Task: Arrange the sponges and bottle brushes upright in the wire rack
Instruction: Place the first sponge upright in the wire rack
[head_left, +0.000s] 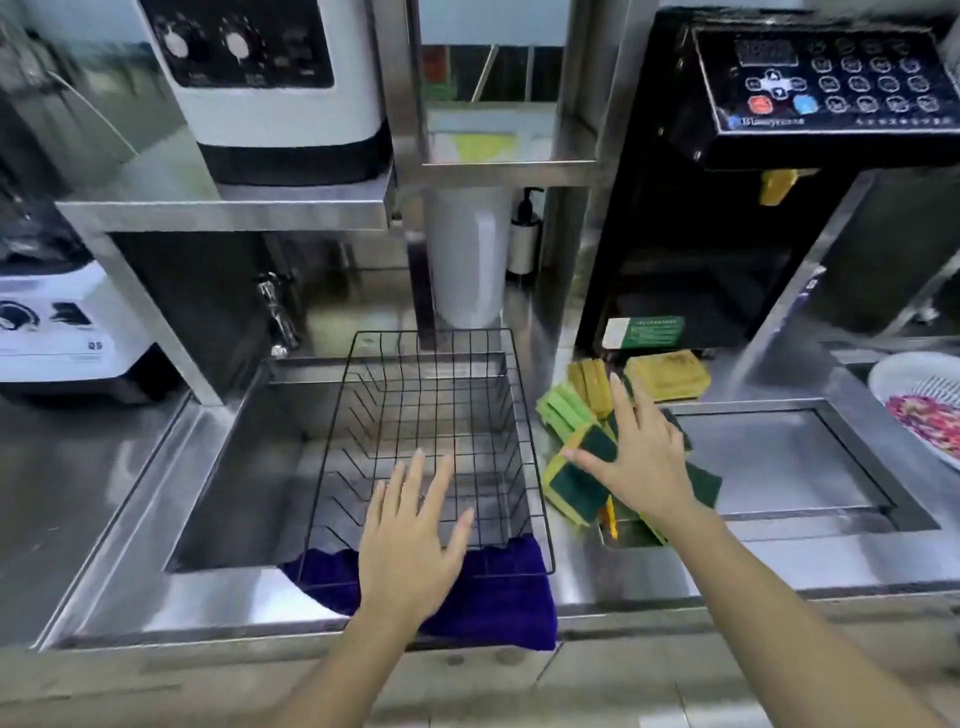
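Observation:
A black wire rack (431, 358) stands in the steel sink (234, 467), with nothing inside it. Its front edge rests on a purple cloth (498, 597). To the right of the rack lies a heap of sponges (576, 483), yellow with dark green pads, plus light green ones (558, 408) and olive ones (667, 374). My left hand (410, 540) hovers flat and open over the rack's front edge. My right hand (641, 457) is spread open over the sponge heap, fingertips close to a green-topped sponge. An orange handle (612, 517) pokes out under the sponges. No bottle brush head shows.
A second recessed steel basin (779, 457) lies to the right. A white colander (924, 400) sits at far right. A black machine with a keypad (826, 78) stands behind the sponges. A white appliance (67, 322) is at left, a tap (278, 312) behind the sink.

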